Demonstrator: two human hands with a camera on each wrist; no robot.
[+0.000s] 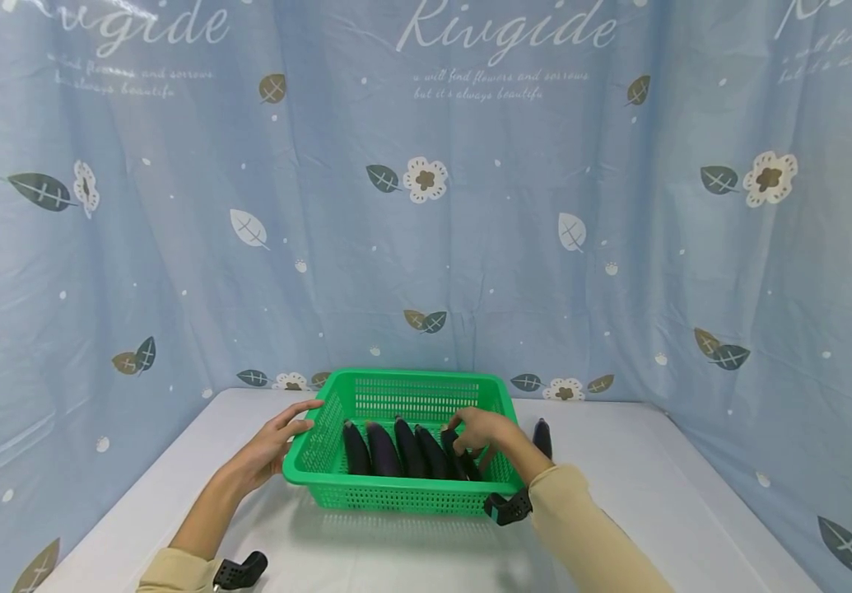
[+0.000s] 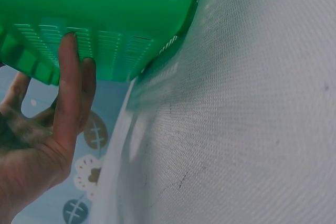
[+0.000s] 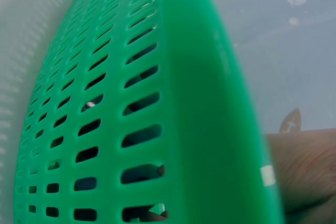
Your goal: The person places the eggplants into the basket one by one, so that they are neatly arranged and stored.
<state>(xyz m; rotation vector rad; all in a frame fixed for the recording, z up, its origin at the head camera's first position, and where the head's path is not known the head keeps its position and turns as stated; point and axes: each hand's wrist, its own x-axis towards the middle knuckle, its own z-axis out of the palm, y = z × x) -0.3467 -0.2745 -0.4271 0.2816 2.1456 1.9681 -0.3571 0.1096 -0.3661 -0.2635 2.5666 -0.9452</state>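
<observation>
Several dark purple eggplants (image 1: 384, 451) lie side by side in a green plastic basket (image 1: 396, 486). My left hand (image 1: 266, 449) holds the basket's left rim. In the left wrist view its fingers (image 2: 68, 87) reach under the rim against the slotted outer wall. Inside the basket at the right end, my right hand (image 1: 481, 430) has curved fingers around the top of an eggplant (image 1: 450, 442), partly covered by the hand. The right wrist view is mostly filled by the basket's slotted wall (image 3: 199, 103), with part of the hand (image 3: 310, 177) beyond its rim.
One more eggplant (image 1: 542, 437) lies on the white-covered table (image 1: 618, 494), right of the basket, partly behind the right forearm. A blue printed curtain (image 1: 485, 247) hangs at the back and both sides. Each wrist wears a black device (image 1: 240, 570).
</observation>
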